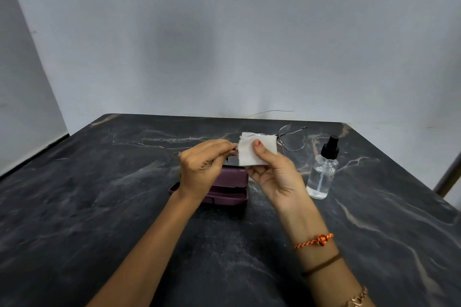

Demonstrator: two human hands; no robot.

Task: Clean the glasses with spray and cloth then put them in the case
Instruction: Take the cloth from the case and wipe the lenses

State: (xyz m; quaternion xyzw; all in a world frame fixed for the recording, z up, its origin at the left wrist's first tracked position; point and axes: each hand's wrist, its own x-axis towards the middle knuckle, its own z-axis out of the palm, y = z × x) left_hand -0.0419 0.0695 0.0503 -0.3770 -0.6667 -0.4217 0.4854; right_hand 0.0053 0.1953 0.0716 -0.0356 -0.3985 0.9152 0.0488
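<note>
Left hand (pixel 203 166): your fingers are pinched on the left end of the glasses (pixel 291 138), at what appears to be the hinge — the detail there is too small to confirm.
Right hand (pixel 272 177): your thumb presses the cloth (pixel 257 149) from the near side, with the other fingers hidden behind it; the cloth is pinched around one lens.
Glasses: held above the bench (pixel 99 194), thin metal frame; one lens is covered by the cloth, the other lens shows clear to the right of it.
Cloth: white, roughly square, upright between your two hands.
Case (pixel 224 185): dark maroon, lying on the bench directly below your hands — partly hidden by your left wrist.
Spray bottle (pixel 323 169): clear with a black pump top, standing upright on the bench to the right of your right hand, apart from it.
</note>
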